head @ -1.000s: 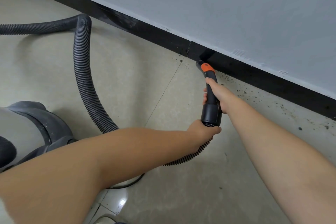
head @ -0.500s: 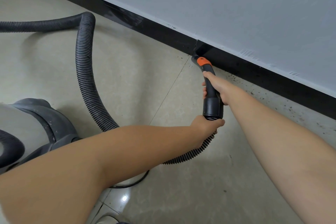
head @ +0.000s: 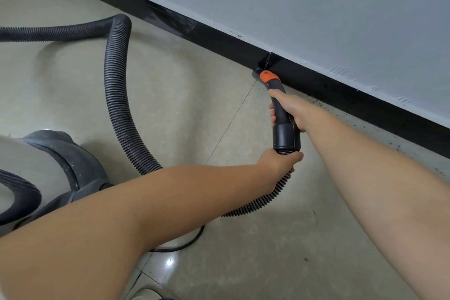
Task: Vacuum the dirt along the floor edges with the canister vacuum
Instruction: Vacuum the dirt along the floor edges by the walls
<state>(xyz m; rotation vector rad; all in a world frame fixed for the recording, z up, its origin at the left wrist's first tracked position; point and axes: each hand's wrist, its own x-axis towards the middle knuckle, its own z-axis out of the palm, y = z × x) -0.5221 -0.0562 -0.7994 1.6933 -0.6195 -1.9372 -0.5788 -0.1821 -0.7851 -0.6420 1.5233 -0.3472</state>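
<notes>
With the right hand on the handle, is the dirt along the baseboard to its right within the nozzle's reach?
Probably yes: right hand holds the handle, and bare floor lies between nozzle and dirt.

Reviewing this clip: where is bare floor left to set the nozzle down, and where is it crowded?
Bare tile lies inside the hose loop, between it and the baseboard, and near the frame's bottom right. Crowded: around the canister, and where left hand and right hand hold the nozzle. Dirt speckles the right edge.

Baseboard (head: 341, 90) blocks the far side. Open floor (head: 194, 105) left of it along the edge; hose (head: 117, 95) loops across that floor, canister (head: 48, 168) further out from baseboard.
</notes>
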